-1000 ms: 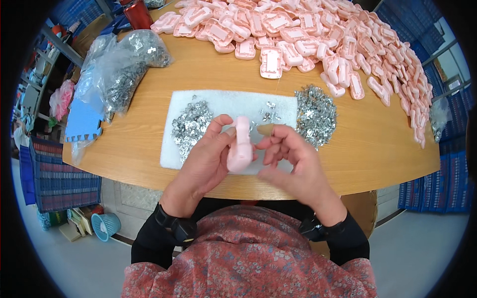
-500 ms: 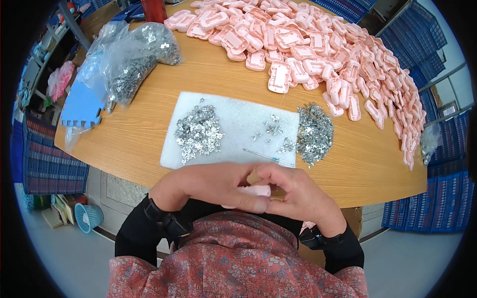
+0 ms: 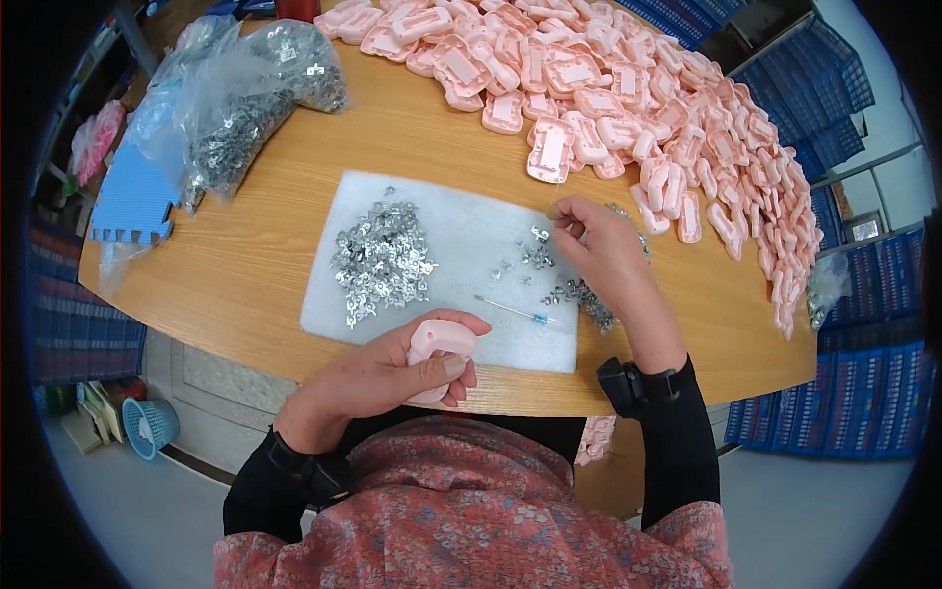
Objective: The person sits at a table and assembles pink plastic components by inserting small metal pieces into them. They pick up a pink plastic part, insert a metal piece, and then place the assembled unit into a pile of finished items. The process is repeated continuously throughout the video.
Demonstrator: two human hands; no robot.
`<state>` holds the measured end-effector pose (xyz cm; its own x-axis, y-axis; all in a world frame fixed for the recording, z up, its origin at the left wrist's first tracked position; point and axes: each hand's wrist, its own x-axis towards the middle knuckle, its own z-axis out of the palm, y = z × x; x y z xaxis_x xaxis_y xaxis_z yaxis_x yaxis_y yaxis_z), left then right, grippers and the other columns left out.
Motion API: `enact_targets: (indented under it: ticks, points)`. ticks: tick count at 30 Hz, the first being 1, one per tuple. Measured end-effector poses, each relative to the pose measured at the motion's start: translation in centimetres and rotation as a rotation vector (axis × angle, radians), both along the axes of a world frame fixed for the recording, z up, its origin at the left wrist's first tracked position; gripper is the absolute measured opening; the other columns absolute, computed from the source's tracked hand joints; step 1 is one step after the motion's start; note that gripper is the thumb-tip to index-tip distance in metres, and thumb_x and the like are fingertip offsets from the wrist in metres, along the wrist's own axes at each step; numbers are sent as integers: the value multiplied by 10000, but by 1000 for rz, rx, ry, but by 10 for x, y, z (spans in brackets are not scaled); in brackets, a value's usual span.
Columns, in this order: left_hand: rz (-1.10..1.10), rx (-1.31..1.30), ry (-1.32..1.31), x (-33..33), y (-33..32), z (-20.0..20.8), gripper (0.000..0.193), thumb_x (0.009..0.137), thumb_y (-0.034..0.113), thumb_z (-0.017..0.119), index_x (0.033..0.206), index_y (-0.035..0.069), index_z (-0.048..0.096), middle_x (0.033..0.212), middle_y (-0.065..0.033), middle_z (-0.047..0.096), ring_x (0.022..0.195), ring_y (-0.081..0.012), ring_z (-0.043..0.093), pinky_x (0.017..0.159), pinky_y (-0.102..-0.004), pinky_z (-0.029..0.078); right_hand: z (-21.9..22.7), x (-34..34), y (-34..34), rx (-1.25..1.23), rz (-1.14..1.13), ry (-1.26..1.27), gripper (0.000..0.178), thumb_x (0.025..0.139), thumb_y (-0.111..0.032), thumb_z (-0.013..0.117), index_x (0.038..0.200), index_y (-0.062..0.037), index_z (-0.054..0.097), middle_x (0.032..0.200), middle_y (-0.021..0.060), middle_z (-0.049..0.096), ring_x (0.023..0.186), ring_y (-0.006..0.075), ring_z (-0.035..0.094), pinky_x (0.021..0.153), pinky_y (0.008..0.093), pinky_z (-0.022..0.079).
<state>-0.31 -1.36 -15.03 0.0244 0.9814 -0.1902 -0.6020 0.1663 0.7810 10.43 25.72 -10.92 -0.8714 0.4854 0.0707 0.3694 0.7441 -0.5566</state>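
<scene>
My left hand (image 3: pixel 378 371) grips a pale pink plastic shell (image 3: pixel 444 337), held just off the table's near edge with the thumb across it. Over the right end of a white foam mat (image 3: pixel 461 221) reaches my right hand (image 3: pixel 606 253), its thumb and fingertips drawn together; whatever lies between them is too small or hidden. Below that hand are a few small metal pieces (image 3: pixel 536 252) on the mat. A pile of small metal pieces (image 3: pixel 597 309) at the mat's right edge is partly covered by the hand. A thin screwdriver-like tool (image 3: pixel 515 309) rests on the mat between my hands.
A heap of flat metal clips (image 3: pixel 381 260) covers the mat's left part. Many pink shells (image 3: pixel 628 93) spread across the table's far and right sides. Clear bags of metal parts (image 3: pixel 240 128) and a blue foam tile (image 3: pixel 130 201) lie at the left. A basket (image 3: pixel 150 427) stands on the floor.
My hands have come apart. The left has kept the pink shell and moved left with it; the right has let go and reached up and forward to the mat's right side.
</scene>
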Motion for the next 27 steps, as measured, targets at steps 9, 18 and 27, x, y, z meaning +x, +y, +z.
enact_targets:
  ticks: [9, 18, 27]
  points:
    - [54, -13, 8, 1, -1, -1, 450, 1040, 217, 551, 1442, 50, 436, 894, -15, 591, 847, -108, 568, 795, -263, 476, 1, -20, -5, -41, 53, -36, 173, 847, -62, 696, 1006, -16, 644, 801, 78, 668, 727, 158, 633, 678, 305, 515]
    - [61, -2, 27, -1, -3, -6, 434, 1038, 210, 549, 1428, 40, 464, 892, -16, 596, 842, -107, 577, 799, -261, 471, -2, -16, -16, 105, 225, -19, 155, 819, -47, 701, 965, -19, 660, 822, 132, 665, 791, 257, 662, 721, 350, 523]
    - [151, -84, -283, 0, 1, -14, 929, 980, 726, 156, 1450, -31, 418, 945, -119, 662, 840, -218, 669, 754, -372, 559, -3, -11, -30, 105, 204, 25, 158, 834, -50, 699, 983, -18, 656, 867, 114, 667, 829, 242, 668, 740, 334, 524]
